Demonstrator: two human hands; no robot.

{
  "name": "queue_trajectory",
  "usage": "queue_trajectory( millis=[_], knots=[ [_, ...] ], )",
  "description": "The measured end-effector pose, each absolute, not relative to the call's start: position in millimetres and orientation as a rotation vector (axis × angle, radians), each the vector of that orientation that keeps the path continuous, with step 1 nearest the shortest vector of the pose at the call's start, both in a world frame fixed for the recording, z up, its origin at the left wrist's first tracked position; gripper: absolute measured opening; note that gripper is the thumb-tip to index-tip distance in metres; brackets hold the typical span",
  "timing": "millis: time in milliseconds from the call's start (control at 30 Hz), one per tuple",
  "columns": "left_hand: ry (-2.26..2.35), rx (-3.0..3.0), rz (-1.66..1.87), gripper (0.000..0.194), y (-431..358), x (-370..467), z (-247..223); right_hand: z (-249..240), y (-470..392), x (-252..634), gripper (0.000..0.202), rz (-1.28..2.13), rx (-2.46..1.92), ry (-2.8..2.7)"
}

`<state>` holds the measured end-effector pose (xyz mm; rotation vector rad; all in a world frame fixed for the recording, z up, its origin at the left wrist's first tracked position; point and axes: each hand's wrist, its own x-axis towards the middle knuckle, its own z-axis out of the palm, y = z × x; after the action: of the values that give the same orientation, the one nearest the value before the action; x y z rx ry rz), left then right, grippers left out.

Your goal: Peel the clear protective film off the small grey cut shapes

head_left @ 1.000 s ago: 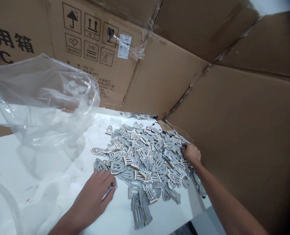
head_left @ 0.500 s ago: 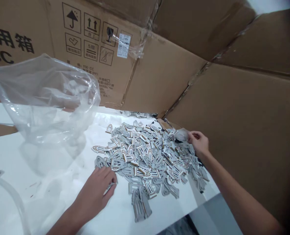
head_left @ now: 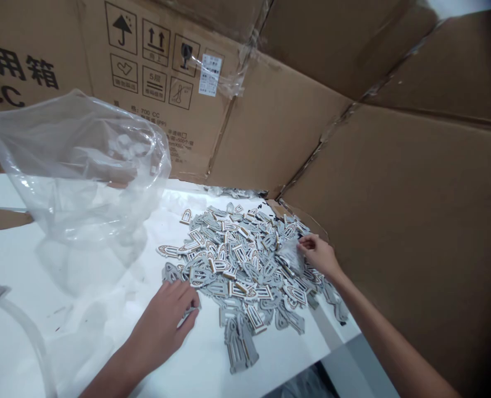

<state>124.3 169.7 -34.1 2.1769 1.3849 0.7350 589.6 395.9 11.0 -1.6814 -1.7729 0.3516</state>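
Note:
A heap of grey and white arch-shaped window pieces [head_left: 237, 254], some with brown-gold edging, is spread over the white table. On the right side of the heap, my right hand [head_left: 317, 254] pinches a small clear plastic bag [head_left: 291, 255] by its edge. The bag hangs just over the pieces; its contents are hard to make out. My left hand [head_left: 170, 312] rests at the heap's front left with fingers curled. A grey piece shows partly between its thumb and fingers, mostly hidden by the hand.
A large clear plastic bag [head_left: 83, 171] stands open at the left, with small white bits inside. Cardboard walls [head_left: 286, 116] close off the back and right. A pale curved tube [head_left: 30, 337] lies at the front left of the white table [head_left: 104, 331].
My right hand has moved left and a little toward me, carrying the small plastic bag from the heap's right edge over the pieces. My left hand has hardly moved.

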Motion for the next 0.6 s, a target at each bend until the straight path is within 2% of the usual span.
queue_trajectory(
  millis=[100, 267, 400, 600],
  knots=[
    [1.383, 2.173, 0.724, 0.011, 169.5, 124.3, -32.6, 7.1, 371.8, 576.3, 0.048, 0.164, -1.698, -1.911],
    [1.379, 2.174, 0.724, 0.011, 170.4, 124.3, -33.5, -4.3, 335.6, 567.8, 0.030, 0.079, -1.662, -2.220],
    [1.359, 2.177, 0.730, 0.011, 170.6, 123.7, -34.5, -13.4, 336.7, 583.5, 0.044, 0.085, -1.627, -2.325],
    [1.359, 2.162, 0.737, 0.012, 169.8, 123.4, -31.5, -17.1, 348.0, 603.3, 0.046, 0.029, -1.562, -2.403]
  ],
)
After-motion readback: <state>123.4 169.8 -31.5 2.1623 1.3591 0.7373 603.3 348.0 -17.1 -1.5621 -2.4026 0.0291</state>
